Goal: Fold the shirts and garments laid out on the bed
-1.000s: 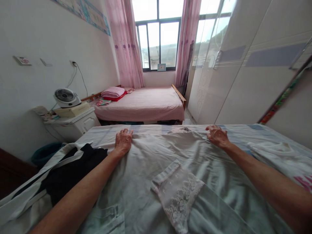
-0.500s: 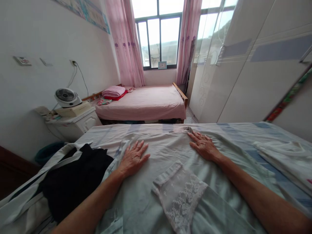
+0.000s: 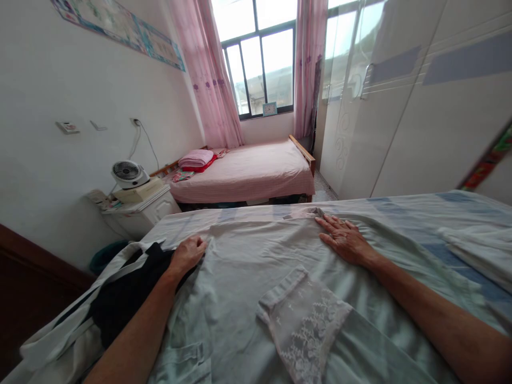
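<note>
left hand [image 3: 187, 255] at 9 o'clock, fingers curled, gripping the edge of the pale green-grey cloth garment [image 3: 256, 277] spread on the bed. right hand [image 3: 344, 240] at 2 o'clock, fingers extended, pressed flat on it.

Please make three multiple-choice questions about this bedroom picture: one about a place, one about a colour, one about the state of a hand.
1. Where does the small fan stand?
A. on the white bedside cabinet by the left wall
B. on the pink bed
C. on the windowsill

2. What colour are the curtains?
A. blue
B. pink
C. green

3. How is the right hand?
A. closed in a fist
B. lifted in the air
C. lying flat, fingers spread, on the pale garment

Answers:
1. A: the fan sits on a box on the cabinet, left of the pink bed.
2. B: both curtains beside the window are pink.
3. C: the palm rests on the pale garment, while the left hand curls at the garment's left edge beside the black cloth.
</note>
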Demonstrator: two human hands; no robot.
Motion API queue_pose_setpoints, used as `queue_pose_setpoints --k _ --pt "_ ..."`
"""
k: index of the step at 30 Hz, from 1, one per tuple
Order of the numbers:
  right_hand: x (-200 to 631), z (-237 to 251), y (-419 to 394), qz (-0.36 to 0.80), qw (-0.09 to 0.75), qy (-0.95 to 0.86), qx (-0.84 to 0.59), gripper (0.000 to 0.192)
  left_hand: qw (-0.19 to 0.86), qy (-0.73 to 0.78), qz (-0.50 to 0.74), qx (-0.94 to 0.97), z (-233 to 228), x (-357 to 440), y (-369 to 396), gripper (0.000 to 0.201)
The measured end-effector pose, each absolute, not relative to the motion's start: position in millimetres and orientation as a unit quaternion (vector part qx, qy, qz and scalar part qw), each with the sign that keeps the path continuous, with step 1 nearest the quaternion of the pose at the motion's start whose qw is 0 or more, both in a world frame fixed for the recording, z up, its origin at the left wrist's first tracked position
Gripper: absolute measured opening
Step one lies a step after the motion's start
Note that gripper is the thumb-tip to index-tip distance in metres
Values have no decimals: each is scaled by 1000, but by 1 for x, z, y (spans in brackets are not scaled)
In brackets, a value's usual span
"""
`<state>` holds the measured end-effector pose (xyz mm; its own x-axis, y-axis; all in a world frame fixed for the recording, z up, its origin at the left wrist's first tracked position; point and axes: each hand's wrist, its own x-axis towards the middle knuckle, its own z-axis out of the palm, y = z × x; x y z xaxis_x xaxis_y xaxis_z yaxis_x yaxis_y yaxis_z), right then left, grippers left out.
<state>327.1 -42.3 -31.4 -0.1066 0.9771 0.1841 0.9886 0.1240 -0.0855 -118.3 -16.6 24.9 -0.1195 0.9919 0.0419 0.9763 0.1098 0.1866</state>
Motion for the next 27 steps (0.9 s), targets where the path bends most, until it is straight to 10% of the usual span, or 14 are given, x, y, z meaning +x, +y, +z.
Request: queue_pose_setpoints --k 18,23,27 --pt "331 -35 -38 -48 93 -744 -660 58 462 644 387 472 25 -109 -17 30" --pt "331 -36 -38 -47 96 -746 -657 57 379 679 384 498 27 -114 -15 47" --pt "333 -37 -37 -47 91 -746 -659 58 55 734 275 619 26 -112 -19 48"
